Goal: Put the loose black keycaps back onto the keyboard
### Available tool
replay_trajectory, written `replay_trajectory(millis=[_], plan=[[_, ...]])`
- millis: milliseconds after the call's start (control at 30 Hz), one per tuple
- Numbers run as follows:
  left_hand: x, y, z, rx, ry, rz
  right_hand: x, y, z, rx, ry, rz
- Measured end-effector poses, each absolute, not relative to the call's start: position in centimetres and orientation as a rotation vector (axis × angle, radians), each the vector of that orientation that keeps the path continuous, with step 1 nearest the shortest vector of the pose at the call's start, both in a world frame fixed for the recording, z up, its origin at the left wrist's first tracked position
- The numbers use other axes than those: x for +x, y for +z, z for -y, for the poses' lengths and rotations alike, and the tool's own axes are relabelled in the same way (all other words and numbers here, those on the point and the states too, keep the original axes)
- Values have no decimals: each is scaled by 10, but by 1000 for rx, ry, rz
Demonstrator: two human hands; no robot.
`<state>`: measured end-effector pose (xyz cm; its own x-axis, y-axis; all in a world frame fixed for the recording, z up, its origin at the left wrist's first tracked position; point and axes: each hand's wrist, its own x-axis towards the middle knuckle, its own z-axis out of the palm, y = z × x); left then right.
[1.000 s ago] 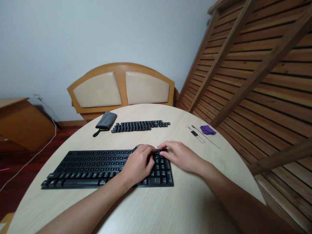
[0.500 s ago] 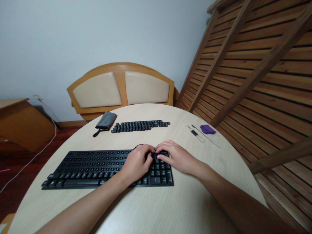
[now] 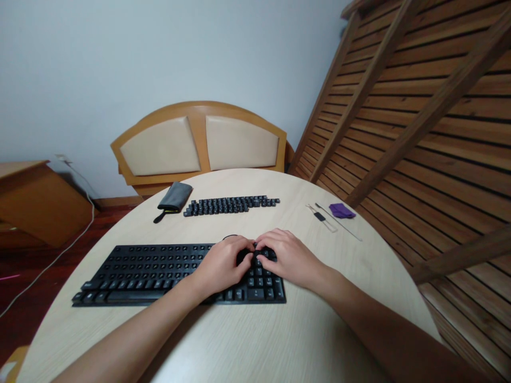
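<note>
A black keyboard (image 3: 139,271) lies in front of me, its upper rows stripped of keycaps while the lower rows and number pad carry theirs. Over the top of the number pad, my left hand (image 3: 227,266) has its thumb and fingers curled together. Facing it, my right hand (image 3: 289,255) bends its fingers and thumb down onto the same keys, fingertips almost touching the left ones. Whatever sits between the fingertips is too small and hidden to make out. Beyond the keyboard, loose black keycaps (image 3: 227,205) stand in rows on the table.
A grey pouch (image 3: 175,197) with a black strap lies left of the keycaps. At right rest a wire keycap puller (image 3: 320,216), a thin metal rod (image 3: 339,221) and a folded purple cloth (image 3: 342,210). The round wooden table (image 3: 319,330) stands by a slatted wooden panel (image 3: 439,133).
Both hands stay over the top of the number pad with only slight finger shifts. The whole view has moved a little.
</note>
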<state>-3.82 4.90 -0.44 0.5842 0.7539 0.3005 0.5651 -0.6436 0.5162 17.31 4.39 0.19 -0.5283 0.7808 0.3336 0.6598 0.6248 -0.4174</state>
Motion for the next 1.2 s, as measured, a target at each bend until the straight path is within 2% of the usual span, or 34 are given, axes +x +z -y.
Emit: replay_trajectory(millis=[633,1200], plan=[[-37,-13,-47,2497,771,-1107,171,1,-44,-1117,376,2349],[-39,-9,-47,2519,742,-1058,178,-8,-55,-1213,665,2120]])
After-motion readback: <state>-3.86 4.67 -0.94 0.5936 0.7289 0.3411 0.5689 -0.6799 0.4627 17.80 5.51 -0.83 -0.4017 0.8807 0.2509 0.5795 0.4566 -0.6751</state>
